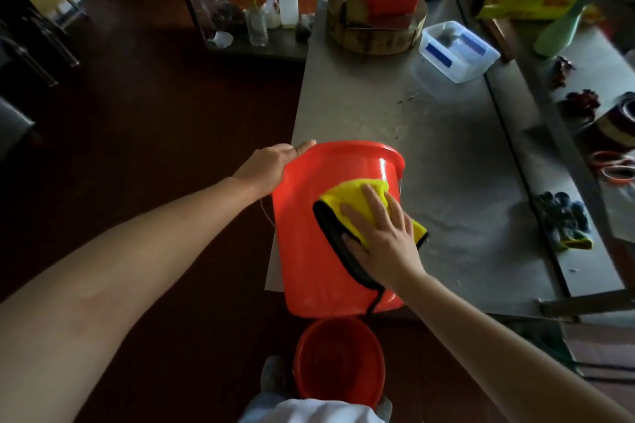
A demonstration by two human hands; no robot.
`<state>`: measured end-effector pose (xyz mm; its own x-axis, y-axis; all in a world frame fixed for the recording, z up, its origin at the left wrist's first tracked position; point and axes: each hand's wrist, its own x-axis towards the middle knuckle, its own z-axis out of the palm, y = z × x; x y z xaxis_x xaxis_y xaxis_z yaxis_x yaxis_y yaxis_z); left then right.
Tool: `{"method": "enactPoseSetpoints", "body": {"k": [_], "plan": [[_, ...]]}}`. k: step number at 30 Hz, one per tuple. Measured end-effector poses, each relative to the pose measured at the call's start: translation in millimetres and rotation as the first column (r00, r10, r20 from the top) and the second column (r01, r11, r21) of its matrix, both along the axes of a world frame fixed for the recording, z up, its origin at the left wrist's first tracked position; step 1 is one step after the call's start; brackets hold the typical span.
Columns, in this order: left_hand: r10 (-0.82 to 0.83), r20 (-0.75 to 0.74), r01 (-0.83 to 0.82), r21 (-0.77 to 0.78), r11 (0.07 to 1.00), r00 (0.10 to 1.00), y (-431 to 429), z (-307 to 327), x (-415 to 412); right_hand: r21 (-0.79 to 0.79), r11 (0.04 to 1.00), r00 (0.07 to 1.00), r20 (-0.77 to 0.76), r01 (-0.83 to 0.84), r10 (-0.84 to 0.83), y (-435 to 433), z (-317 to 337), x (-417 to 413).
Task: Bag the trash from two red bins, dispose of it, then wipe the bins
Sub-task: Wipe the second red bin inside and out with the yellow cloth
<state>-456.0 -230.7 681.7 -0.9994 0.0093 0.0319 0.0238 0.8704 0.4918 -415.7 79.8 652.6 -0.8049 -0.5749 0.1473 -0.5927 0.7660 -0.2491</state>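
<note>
A red bin lies on its side on the steel table, its mouth facing away from me. My left hand grips its rim at the far left. My right hand lies flat on a yellow cloth with a black edge and presses it against the bin's outer wall. A second red bin stands upright on the floor below the table's near edge, between my feet; it looks empty inside.
At the table's far end stand a round wooden block with a red box on it and a clear plastic tub. A lower shelf on the right holds gloves and rubber bands. Dark floor on the left, shelving with bottles behind.
</note>
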Motion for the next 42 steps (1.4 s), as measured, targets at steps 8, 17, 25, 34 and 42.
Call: {"method": "enactPoseSetpoints", "body": {"k": [8, 17, 25, 34, 42], "plan": [[-0.061, -0.035, 0.058, -0.077, 0.995, 0.998, -6.6, -0.8, 6.2, -0.005, 0.992, 0.988, 0.093, 0.128, -0.127, -39.8, 20.8, -66.7], [-0.028, 0.011, 0.028, 0.011, 1.0, 1.0, -11.1, 2.4, 16.2, -0.134, 0.989, 0.998, 0.017, 0.068, -0.067, 45.6, -42.3, 81.7], [-0.031, 0.007, 0.031, -0.043, 0.999, 0.999, -13.3, -0.9, 12.7, -0.099, 0.987, 0.99, 0.072, 0.127, -0.12, 19.1, -16.8, 25.4], [-0.038, 0.02, 0.039, -0.046, 0.998, 0.999, -18.3, -5.5, 11.8, -0.143, 0.935, 0.93, 0.227, 0.325, -0.289, -32.1, 6.6, -78.0], [0.004, -0.024, -0.006, -0.11, 0.994, 1.0, -16.6, -7.3, 14.9, -0.232, 0.935, 0.959, 0.151, 0.268, -0.238, 17.1, -21.3, 28.9]]}}
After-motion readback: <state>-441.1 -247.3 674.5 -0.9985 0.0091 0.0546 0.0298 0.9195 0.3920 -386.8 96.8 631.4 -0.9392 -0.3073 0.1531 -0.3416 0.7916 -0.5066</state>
